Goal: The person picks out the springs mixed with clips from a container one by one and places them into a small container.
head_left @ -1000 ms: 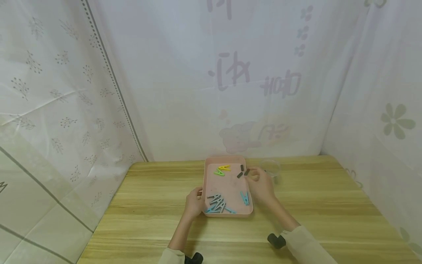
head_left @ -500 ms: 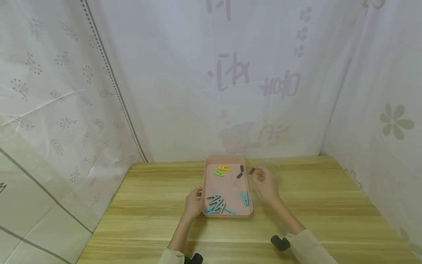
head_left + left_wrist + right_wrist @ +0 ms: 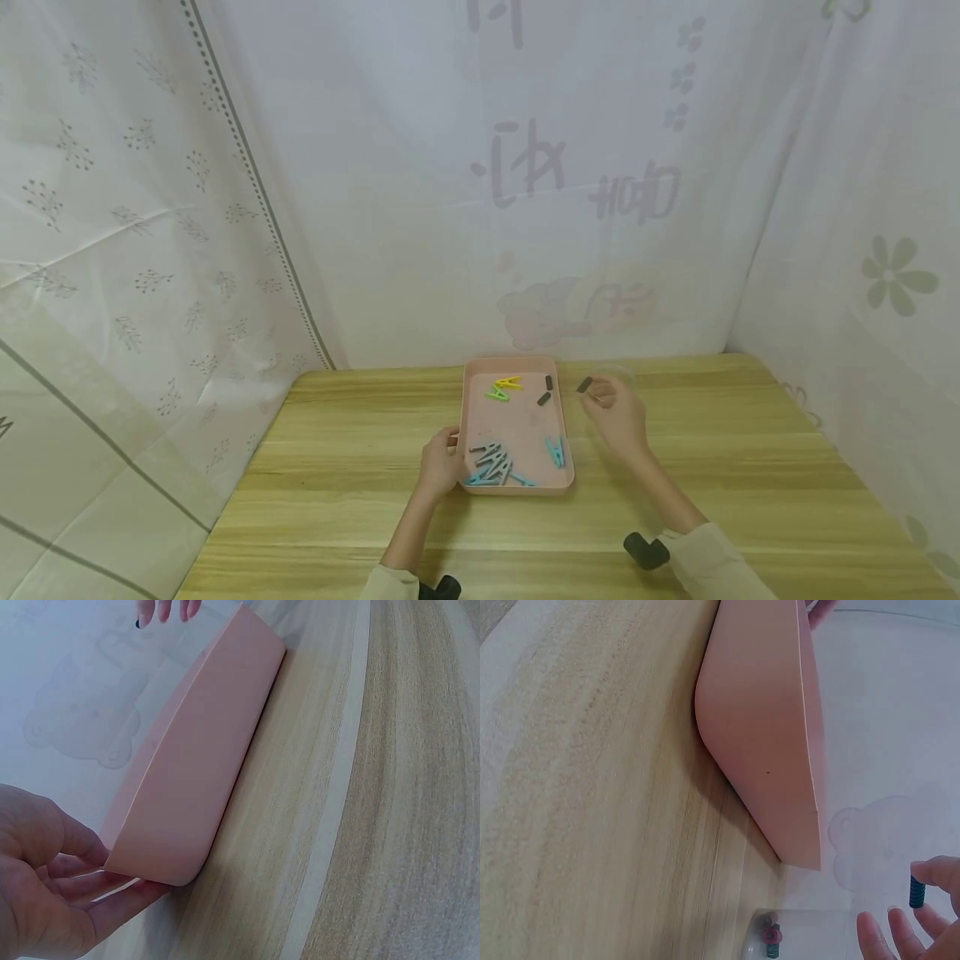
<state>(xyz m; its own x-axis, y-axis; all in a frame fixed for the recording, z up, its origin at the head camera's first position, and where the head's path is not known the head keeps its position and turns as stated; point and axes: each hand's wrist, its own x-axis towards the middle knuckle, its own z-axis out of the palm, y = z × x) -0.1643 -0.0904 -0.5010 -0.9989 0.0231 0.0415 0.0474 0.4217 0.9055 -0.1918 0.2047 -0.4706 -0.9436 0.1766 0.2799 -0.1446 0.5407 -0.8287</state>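
A pink tray (image 3: 517,425) lies on the table. My left hand (image 3: 441,460) holds its near left side, thumb at the rim and fingers against the outer wall in the left wrist view. To the right of the tray, my right hand (image 3: 617,414) pinches a small dark ribbed cylinder (image 3: 917,892) between thumb and fingertips, above the table. Two similar dark pieces (image 3: 544,399) lie in the tray's far right part. A yellow clothespin (image 3: 508,383) and a green clothespin (image 3: 497,393) are at the far left. Several blue and grey clothespins (image 3: 491,463) lie in the near part.
Beyond the right hand stands a clear container (image 3: 622,373), partly hidden. In the right wrist view this clear container (image 3: 757,937) has a dark ribbed piece and a reddish ring in it. Printed curtains (image 3: 420,250) surround the wooden table (image 3: 360,467) at back and sides.
My right hand has moved right, away from the tray, carrying the dark ribbed cylinder from above the tray's right rim towards the clear container. The left hand and the tray stay in place.
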